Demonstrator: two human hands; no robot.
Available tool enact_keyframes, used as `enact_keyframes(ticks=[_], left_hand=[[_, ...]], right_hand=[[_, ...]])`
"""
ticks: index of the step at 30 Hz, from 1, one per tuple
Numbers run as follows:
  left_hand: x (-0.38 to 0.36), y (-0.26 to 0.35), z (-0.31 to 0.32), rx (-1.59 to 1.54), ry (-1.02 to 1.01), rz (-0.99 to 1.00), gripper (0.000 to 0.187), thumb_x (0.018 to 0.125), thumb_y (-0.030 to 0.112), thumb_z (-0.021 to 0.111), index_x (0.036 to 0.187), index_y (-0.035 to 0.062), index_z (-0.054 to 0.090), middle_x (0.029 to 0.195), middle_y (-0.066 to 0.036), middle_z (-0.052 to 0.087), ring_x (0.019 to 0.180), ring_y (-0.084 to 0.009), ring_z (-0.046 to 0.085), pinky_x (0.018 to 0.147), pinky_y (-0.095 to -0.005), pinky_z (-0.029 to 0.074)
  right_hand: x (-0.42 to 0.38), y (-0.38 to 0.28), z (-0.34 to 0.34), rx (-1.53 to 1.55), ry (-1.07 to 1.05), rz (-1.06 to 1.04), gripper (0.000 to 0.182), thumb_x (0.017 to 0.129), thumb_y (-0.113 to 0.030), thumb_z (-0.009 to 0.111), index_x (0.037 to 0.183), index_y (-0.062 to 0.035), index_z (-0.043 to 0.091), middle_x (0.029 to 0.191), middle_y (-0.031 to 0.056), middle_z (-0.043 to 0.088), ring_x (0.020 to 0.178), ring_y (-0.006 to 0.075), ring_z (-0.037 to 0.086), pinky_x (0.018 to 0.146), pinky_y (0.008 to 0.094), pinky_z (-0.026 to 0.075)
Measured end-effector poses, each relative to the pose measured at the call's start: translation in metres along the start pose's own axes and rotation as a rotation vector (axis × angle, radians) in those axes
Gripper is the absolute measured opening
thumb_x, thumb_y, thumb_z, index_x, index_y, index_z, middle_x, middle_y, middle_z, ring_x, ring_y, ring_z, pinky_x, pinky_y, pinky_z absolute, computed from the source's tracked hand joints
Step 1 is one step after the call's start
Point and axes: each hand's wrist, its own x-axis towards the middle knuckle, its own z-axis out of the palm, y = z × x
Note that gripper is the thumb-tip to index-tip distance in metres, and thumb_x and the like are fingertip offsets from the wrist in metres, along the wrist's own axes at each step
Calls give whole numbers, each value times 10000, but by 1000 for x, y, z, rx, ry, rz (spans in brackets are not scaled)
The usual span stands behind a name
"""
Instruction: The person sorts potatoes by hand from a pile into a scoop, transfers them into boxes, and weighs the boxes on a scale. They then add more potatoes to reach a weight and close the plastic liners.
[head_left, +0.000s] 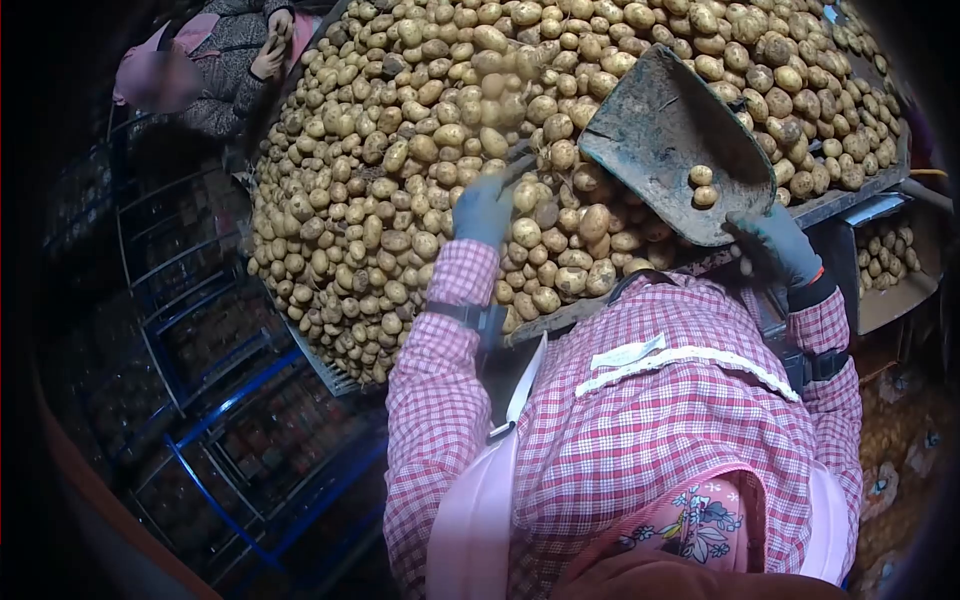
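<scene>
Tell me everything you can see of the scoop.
The scoop is a broad, shallow pan with raised sides, grey and dirt-smeared with blue-green patches; whether metal or plastic is unclear. Its hollow faces up, its wide mouth toward the picture's upper left, over the potato pile. Two small potatoes sit inside near the rear. The gloved right hand holds the rear end; no handle can be made out.
</scene>
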Motion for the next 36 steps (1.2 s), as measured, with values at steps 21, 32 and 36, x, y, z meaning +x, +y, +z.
enact_keyframes(ticks=[21, 32, 36], left_hand=[[71, 22, -33, -281, 149, -48, 249, 946, 229, 628, 1124, 93, 734, 1093, -70, 729, 1031, -247, 651, 945, -387, 516], [85, 12, 22, 532, 59, 75, 300, 885, 356, 632, 1069, 142, 732, 1107, -79, 665, 1165, -281, 538, 1209, -484, 160], [67, 18, 19, -17, 116, 39, 282, 887, 332, 662, 1051, 118, 743, 1082, -58, 676, 1124, -221, 575, 1125, -419, 334]], right_hand=[[2, 9, -13, -23, -103, -20, 358, 904, -257, 689, 1120, 16, 603, 899, 85, 656, 665, 155, 627, 446, 266, 507], [-5, 10, -13, -7, -113, 19, 364, 910, -187, 680, 1200, 8, 579, 931, 94, 674, 688, 157, 644, 477, 273, 533], [-7, 7, -15, -32, -119, 38, 368, 910, -194, 683, 1198, 11, 582, 925, 87, 674, 683, 149, 641, 479, 272, 533]])
